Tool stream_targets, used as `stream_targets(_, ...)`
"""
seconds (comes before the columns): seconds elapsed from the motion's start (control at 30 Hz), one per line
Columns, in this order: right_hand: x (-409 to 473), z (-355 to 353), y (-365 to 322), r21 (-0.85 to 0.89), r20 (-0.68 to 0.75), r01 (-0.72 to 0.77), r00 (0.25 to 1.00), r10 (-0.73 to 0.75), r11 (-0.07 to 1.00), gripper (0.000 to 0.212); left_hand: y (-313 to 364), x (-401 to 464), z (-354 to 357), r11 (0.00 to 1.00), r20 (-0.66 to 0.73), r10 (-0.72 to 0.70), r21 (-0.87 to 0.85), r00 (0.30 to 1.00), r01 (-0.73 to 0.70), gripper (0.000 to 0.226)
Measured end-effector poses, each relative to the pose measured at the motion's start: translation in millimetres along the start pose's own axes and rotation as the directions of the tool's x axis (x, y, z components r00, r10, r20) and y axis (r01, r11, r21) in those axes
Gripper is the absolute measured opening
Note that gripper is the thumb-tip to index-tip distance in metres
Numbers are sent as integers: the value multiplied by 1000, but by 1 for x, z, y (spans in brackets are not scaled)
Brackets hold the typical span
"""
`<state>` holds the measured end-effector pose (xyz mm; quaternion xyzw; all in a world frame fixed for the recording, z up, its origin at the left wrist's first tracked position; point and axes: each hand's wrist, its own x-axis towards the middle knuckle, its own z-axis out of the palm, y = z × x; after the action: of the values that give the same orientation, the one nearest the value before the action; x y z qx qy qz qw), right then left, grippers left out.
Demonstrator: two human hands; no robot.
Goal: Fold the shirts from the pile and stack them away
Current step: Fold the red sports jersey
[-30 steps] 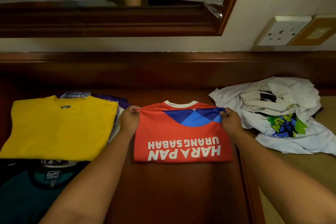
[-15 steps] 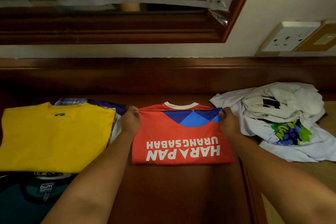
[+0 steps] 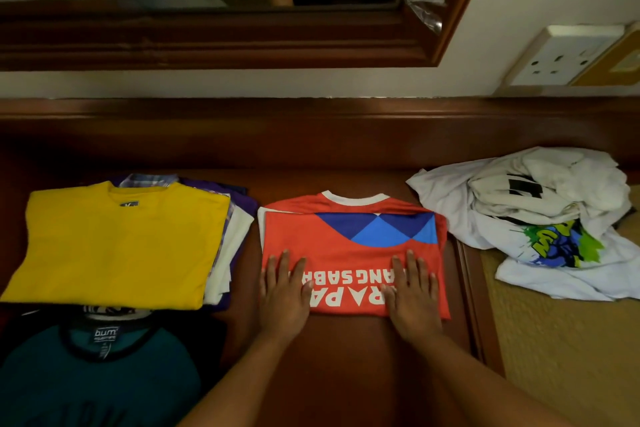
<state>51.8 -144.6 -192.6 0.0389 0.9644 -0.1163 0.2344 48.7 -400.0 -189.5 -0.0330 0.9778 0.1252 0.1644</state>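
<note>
Both hands flat, fingers spread, left hand (image 3: 284,295) and right hand (image 3: 414,295) pressing folded red jersey (image 3: 349,243) on worktop (image 3: 346,357), no grip closed, yellow-topped stack (image 3: 114,243) left, crumpled white shirts (image 3: 540,218) right

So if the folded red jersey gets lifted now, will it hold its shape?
Probably not: the red jersey is thin layered cloth, likely floppy, so unsupported edges would sag. It looks light. Both flat hands, left hand and right hand, suggest it needs pressing.
</note>
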Motion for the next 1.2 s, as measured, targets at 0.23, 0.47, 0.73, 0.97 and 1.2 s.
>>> stream_targets(0.23, -24, -26, 10, 127, -66, -53, 996, 61, 991, 78, -7, -17, -23, 996, 29, -78, -50, 997, 79, 57)
stream_targets(0.47, 22, -61, -2, 27, -66, 64, 996, -62, 998, 52, 14, 38, -54, 998, 7, 56, 11, 998, -56, 51)
stream_targets(0.73, 75, -81, -5, -219, 42, 161, 987, -156, 962, 49, 6, 88, -56, 982, 89, 79, 167, 993, -93, 46)
stream_targets(0.97, 96, -79, 11, -133, -23, 201, 978, -205, 971, 31, 2, 110, -59, 960, 90, 133, 236, 987, -151, 39)
stream_targets(1.2, 40, -59, 19, 240, -425, -56, 892, 156, 969, 37, 14, 76, -50, 995, -100, 79, 67, 992, -72, 44)
